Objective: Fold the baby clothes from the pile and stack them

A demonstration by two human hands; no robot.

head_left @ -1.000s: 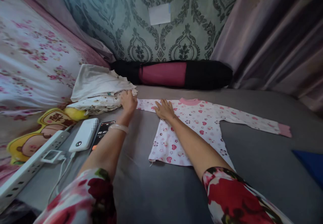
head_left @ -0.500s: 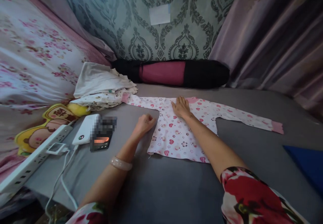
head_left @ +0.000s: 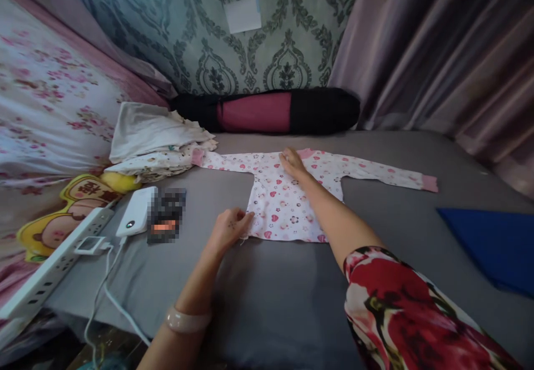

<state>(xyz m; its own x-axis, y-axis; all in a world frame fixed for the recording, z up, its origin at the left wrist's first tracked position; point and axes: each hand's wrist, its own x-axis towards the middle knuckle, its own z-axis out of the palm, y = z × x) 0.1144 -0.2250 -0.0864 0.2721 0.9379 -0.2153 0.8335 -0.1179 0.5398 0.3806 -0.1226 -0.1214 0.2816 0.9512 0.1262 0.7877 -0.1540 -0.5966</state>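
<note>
A child's long-sleeved shirt (head_left: 275, 203), white with pink hearts and flowers, lies spread flat with both sleeves stretched out sideways. Its collar and cuffs are pink. At the lower left corner of the hem, my left hand (head_left: 228, 228) has its thumb and fingers closed on the fabric edge. My right hand (head_left: 293, 165) is at the shoulder just left of the collar, fingers curled in and gripping the cloth there; the fingertips are partly hidden. My right forearm crosses over the shirt's right side.
Folded clothes (head_left: 154, 142) are piled at the back left. A white power bank (head_left: 137, 211), a blurred-out phone (head_left: 167, 217), a power strip (head_left: 54, 264) with cables and a yellow cartoon cushion (head_left: 54, 228) lie left. A black-and-maroon bolster (head_left: 254, 113) lines the wall; a blue flat item (head_left: 488, 242) lies right.
My left hand has moved down to the shirt's lower left hem corner and closed on it. My right hand went from lying flat to curled at the shoulder. The view has shifted slightly.
</note>
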